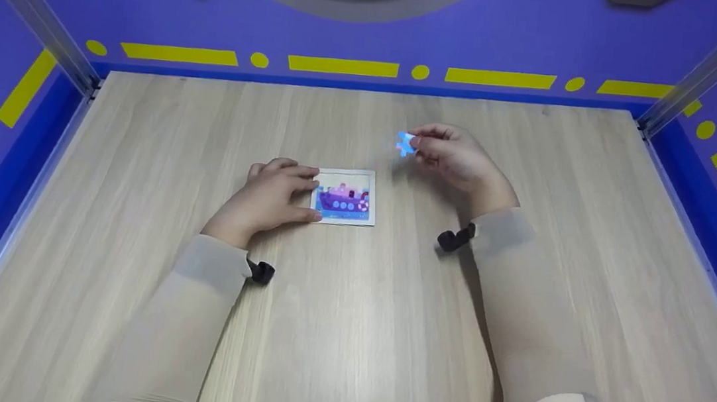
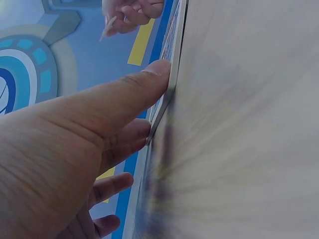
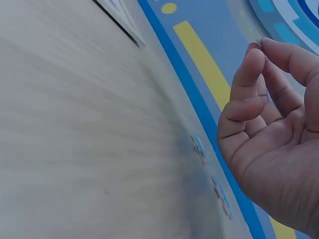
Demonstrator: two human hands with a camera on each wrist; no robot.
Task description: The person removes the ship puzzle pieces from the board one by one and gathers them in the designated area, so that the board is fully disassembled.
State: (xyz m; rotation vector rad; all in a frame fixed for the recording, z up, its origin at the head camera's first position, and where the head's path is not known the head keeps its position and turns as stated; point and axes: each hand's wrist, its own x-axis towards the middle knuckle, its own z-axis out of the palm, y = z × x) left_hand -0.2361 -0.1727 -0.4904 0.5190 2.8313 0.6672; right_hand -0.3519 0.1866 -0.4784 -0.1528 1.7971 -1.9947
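A small jigsaw puzzle [image 1: 344, 199] in a white frame lies on the table, showing a purple and pink ship on blue water with a pale area above. My left hand [image 1: 273, 197] rests at its left side. The left thumb [image 2: 158, 69] lies over the frame's near-left corner, while other fingertips touch the left edge farther back. Up and to the right, my right hand [image 1: 453, 156] pinches a blue and pink puzzle piece [image 1: 404, 144] between thumb and fingers, raised over the table. In the right wrist view that piece is hidden behind the fingertips.
Two loose puzzle pieces, a nearer one [image 3: 222, 197] and a farther one [image 3: 198, 148], lie on the table beside the right hand; the head view hides them. Blue-purple panels with yellow marks [image 1: 342, 66] wall in the wooden table [image 1: 331, 331] at the back and sides.
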